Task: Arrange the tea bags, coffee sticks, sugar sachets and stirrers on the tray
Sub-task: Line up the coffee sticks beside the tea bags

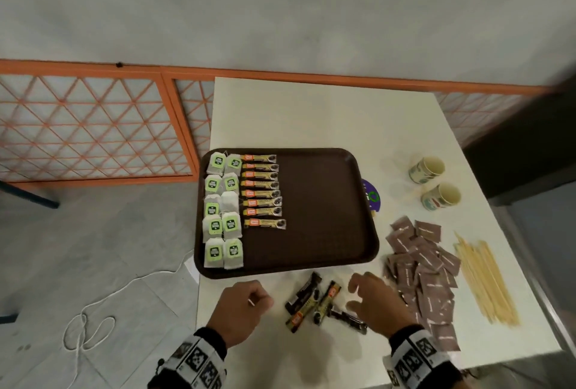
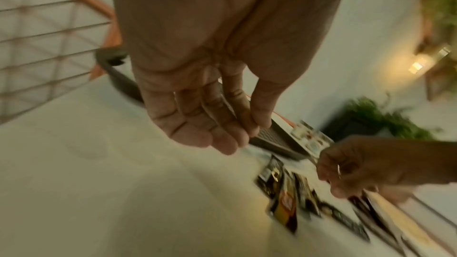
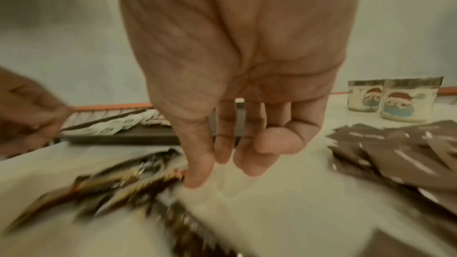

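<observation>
A brown tray [image 1: 327, 201] holds two columns of green-labelled tea bags [image 1: 223, 208] at its left and a column of coffee sticks [image 1: 261, 192] beside them. In front of the tray, a few loose coffee sticks [image 1: 308, 301] [image 3: 118, 183] lie crossed on the white table. My right hand [image 1: 353, 295] [image 3: 222, 163] hovers over their right end with fingers spread and holds nothing. My left hand [image 1: 265, 300] [image 2: 222, 140] hangs left of them, fingers loosely curled and empty. Brown sugar sachets [image 1: 427, 270] are piled at the right, with wooden stirrers [image 1: 486, 282] beyond.
Two paper cups [image 1: 427, 169] [image 1: 441, 197] stand at the back right of the table [image 1: 311, 114]. A purple disc [image 1: 372, 195] pokes out from under the tray's right edge. An orange lattice railing [image 1: 93, 127] and a white cord [image 1: 103, 304] on the floor lie left.
</observation>
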